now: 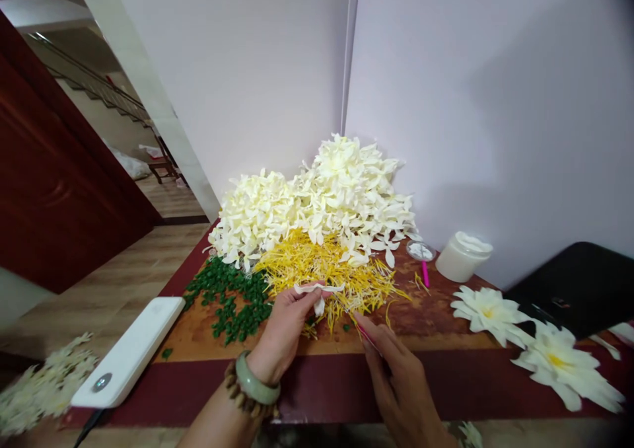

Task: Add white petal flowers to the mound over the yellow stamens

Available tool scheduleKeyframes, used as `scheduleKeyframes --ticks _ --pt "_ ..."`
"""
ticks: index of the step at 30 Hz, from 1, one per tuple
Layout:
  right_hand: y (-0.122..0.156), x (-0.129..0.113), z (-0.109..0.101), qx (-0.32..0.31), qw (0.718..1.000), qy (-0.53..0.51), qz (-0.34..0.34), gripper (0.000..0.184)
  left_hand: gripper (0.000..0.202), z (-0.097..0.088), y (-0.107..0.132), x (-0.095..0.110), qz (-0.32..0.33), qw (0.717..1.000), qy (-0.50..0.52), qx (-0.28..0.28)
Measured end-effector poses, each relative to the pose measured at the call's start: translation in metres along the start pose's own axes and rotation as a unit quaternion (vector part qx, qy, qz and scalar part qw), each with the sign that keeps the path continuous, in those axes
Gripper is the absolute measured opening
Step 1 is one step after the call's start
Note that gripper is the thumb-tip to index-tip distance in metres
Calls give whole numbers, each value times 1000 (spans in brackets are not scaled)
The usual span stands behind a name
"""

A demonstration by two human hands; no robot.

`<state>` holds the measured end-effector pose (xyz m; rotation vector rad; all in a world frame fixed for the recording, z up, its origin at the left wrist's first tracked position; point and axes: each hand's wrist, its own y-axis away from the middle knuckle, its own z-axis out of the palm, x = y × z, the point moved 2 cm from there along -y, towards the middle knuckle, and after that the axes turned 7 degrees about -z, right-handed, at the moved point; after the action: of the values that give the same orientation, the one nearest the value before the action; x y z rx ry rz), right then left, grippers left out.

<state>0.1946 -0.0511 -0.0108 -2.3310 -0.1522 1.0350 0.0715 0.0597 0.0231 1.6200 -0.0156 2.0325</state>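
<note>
**A:** Left hand, go.
**B:** The left hand (282, 329) is lower middle of the frame, with a jade bangle (256, 382) and a wooden bead bracelet (241, 392) at the wrist. It's closed in a pinch on a curled white petal (317, 291), which sits just above the yellow strands.

**A:** Right hand?
**B:** The right hand (396, 375) is lower right of the left hand. Its fingers grip a slim pink tool (369, 339), and the tip points up and left toward the yellow strands (321, 269). It's near the petal, but I can't tell if it's touching.

**A:** What's around them?
**B:** Above the strands, a big heap of white petals (317, 210) rises at center. Green leaf bits (228, 302) lie to the left. All of it sits on a mottled brown board (436, 322) over a maroon cover (446, 388).

**A:** Right side?
**B:** There's a white jar (463, 256) beside a small clear dish (421, 251) with a pink stick (424, 273) next to it. Two white flowers (559, 362) lie lower right, and a black case (569, 289) is behind them.

**A:** Left edge?
**B:** A white slab (129, 352) sits on the cover's edge, with a pale flower cluster (44, 385) in the lower left corner.
</note>
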Motion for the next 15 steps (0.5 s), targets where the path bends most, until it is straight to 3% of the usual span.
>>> scheduleKeyframes --ticks 5,15 --pt "-9 -14 10 -40 998 57 -7 40 19 2 -2 -11 -10 1000 12 -22" --pt "-12 -11 16 -44 996 76 13 38 16 -2 -1 -13 -9 999 16 -28"
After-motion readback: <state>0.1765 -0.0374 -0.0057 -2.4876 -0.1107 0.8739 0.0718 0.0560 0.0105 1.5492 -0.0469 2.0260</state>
